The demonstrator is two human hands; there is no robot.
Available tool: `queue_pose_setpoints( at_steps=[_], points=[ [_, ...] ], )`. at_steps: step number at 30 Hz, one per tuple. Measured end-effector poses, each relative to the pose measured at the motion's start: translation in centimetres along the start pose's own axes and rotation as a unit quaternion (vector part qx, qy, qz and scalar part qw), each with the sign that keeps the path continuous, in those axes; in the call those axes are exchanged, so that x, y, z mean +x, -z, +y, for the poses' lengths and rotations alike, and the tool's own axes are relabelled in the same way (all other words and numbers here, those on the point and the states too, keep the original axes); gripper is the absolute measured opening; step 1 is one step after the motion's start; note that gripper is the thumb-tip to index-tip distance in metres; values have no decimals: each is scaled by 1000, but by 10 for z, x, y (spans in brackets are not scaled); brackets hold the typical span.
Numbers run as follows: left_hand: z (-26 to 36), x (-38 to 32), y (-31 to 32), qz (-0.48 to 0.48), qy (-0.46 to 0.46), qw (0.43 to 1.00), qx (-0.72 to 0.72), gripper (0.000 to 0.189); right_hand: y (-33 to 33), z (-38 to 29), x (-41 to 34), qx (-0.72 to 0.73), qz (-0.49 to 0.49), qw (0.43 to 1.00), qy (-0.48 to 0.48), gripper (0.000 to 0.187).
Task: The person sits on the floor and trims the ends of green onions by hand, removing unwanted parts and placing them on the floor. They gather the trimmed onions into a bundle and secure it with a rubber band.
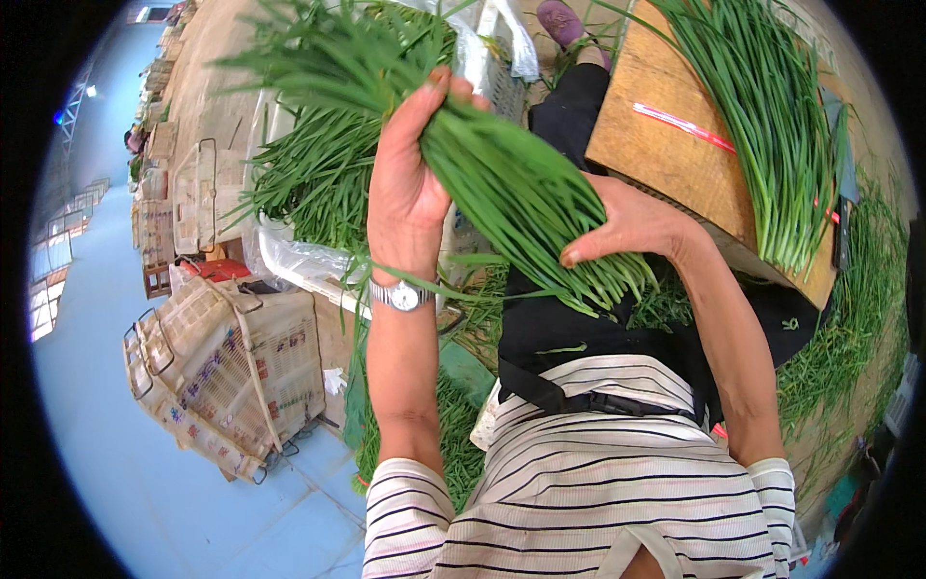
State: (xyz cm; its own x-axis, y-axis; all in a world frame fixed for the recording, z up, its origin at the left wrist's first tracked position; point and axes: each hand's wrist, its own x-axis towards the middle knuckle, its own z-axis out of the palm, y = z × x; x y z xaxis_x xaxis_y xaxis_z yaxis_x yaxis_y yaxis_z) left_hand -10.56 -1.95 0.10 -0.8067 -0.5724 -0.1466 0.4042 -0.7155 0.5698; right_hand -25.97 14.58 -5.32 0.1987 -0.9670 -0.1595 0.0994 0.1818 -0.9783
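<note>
A bunch of garlic chives (517,181) slants across the view in both of my hands. My left hand (416,152), with a metal-band watch on the wrist, is wrapped around the bunch toward its blurred leafy end. My right hand (626,221) clasps it near the pale cut stems, thumb on top. To the right, another bundle of chives (767,145) lies on a wooden block (651,87). A pink-red tie strip (684,129) runs beneath that bundle. At the block's right edge is a knife with a black handle (841,242).
A white plastic-lined crate (311,264) heaped with loose chives (325,166) stands left of my hands. Stacked plastic crates (239,369) rest on the blue floor (181,521). Chive scraps (854,347) cover the ground at right. Another person's purple shoe (561,22) shows at the top.
</note>
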Motion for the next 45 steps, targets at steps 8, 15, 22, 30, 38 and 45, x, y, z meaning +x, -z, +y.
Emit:
queue_pose_setpoints(
  at_steps=[8, 15, 22, 30, 38, 45],
  points=[
    [-24, 91, -2, -33, 175, 970, 165, 26, 5, 25, -26, 233, 99, 967, -14, 71],
    [-70, 103, -99, -49, 181, 978, 86, 14, 21, 28, -52, 331, 168, 928, 20, 66],
    [-107, 142, -92, -74, 292, 953, 26, 27, 15, 61, -56, 460, 158, 872, 60, 52],
    [-74, 99, -63, -13, 54, 937, 344, 38, 9, 63, -66, 461, 191, 864, 65, 68],
    [-135, -79, -30, 13, 212, 871, 443, 72, 5, 63, -77, 493, 264, 825, 83, 50],
    [-161, -80, -26, -6, 420, 900, 115, 53, -9, 21, -92, 449, 355, 820, 3, 41]
  ],
)
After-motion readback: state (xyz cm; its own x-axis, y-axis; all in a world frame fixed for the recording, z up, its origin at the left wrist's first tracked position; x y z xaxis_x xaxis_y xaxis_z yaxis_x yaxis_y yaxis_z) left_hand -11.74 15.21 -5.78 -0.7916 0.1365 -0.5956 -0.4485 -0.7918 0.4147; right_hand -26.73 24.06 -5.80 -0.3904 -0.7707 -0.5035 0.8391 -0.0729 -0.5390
